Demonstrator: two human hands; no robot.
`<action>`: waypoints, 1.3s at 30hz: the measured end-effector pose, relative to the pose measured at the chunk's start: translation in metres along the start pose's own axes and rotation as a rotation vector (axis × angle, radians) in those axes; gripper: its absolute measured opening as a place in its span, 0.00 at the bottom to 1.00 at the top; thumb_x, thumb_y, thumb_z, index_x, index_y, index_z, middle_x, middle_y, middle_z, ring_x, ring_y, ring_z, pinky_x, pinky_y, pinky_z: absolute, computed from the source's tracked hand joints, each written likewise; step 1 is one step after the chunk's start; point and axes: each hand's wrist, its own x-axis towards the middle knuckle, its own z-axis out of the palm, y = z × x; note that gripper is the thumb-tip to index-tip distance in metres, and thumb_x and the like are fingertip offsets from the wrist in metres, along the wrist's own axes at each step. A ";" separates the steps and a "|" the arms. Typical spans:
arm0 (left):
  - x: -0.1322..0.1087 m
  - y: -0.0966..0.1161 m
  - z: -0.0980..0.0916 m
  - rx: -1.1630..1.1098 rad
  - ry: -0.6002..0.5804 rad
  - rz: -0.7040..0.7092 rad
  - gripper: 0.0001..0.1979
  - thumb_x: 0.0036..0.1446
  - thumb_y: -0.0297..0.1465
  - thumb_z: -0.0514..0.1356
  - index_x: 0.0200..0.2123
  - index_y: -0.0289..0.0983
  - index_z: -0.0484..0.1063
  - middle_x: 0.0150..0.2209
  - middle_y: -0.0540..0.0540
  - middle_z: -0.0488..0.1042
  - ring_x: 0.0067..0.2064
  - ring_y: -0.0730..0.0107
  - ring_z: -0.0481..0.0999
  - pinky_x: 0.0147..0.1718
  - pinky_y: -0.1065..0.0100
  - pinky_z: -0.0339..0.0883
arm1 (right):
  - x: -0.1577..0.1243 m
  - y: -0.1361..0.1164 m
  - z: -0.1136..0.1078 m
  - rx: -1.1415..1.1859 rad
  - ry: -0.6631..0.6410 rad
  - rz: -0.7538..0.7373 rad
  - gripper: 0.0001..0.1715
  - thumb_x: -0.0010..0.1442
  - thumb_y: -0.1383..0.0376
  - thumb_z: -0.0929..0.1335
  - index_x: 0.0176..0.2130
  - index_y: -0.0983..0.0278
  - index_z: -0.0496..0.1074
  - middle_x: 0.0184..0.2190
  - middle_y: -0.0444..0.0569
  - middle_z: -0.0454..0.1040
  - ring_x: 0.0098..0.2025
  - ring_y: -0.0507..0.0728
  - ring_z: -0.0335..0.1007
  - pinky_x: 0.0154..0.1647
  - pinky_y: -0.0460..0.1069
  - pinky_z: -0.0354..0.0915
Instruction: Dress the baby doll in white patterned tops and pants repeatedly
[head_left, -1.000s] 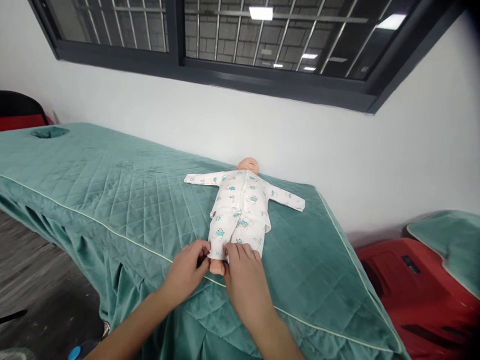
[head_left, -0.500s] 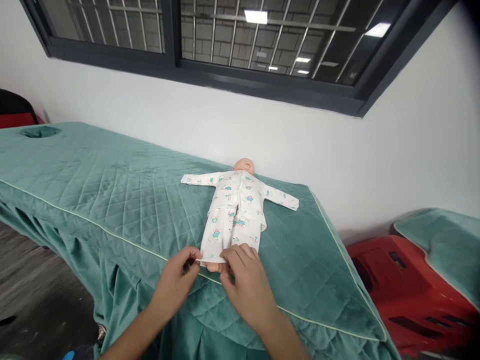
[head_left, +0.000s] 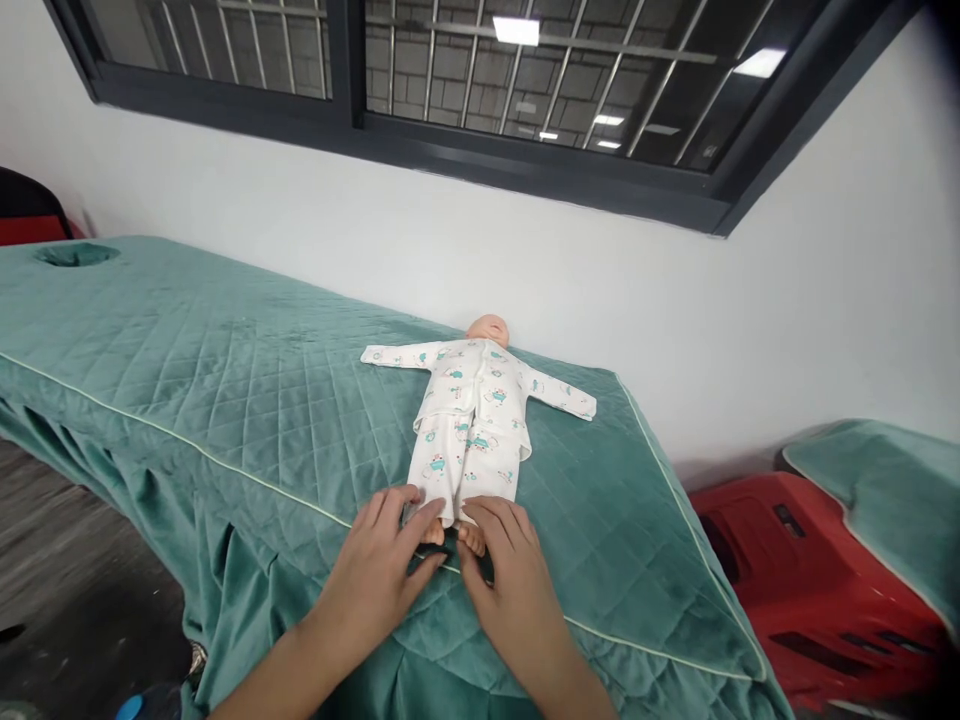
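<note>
A doll lies on its back with its head near the wall and both arms stretched out sideways. It wears a white printed top and matching trousers. My left hand rests with fingers apart over the cuff of the trouser leg on the left. On the other cuff lie the curved fingers of my right hand, its thumb apart from them. Between my hands the doll's bare feet stick out below the cuffs. My fingertips partly cover both trouser hems.
The doll lies on a bed with a green quilted cover, close to its front edge. A face hole is at the bed's far left. To the right stands a red plastic stool under green cloth. A barred window is above.
My left hand has let go of the pinched hem and spread over the cuff. My right hand has shifted slightly right. Both feet now show, where one showed before.
</note>
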 end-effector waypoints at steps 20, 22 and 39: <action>0.014 0.002 -0.004 0.117 0.038 0.117 0.15 0.62 0.31 0.58 0.52 0.40 0.68 0.50 0.40 0.70 0.52 0.54 0.70 0.48 0.53 0.67 | -0.015 0.043 0.019 0.188 0.166 0.230 0.09 0.62 0.71 0.63 0.42 0.62 0.69 0.40 0.50 0.72 0.44 0.59 0.69 0.46 0.55 0.67; 0.023 0.008 -0.001 0.153 -0.007 0.156 0.13 0.62 0.27 0.56 0.50 0.40 0.69 0.52 0.40 0.70 0.56 0.52 0.67 0.51 0.52 0.66 | -0.014 0.045 0.021 0.204 0.175 0.226 0.07 0.62 0.70 0.63 0.40 0.62 0.68 0.38 0.49 0.72 0.42 0.58 0.68 0.44 0.53 0.67; 0.030 0.028 0.002 -0.069 0.115 0.068 0.06 0.63 0.28 0.55 0.39 0.39 0.72 0.52 0.42 0.71 0.61 0.54 0.65 0.55 0.50 0.64 | -0.016 0.011 -0.002 0.486 0.268 0.248 0.06 0.64 0.63 0.67 0.34 0.61 0.68 0.32 0.45 0.69 0.35 0.54 0.67 0.39 0.49 0.64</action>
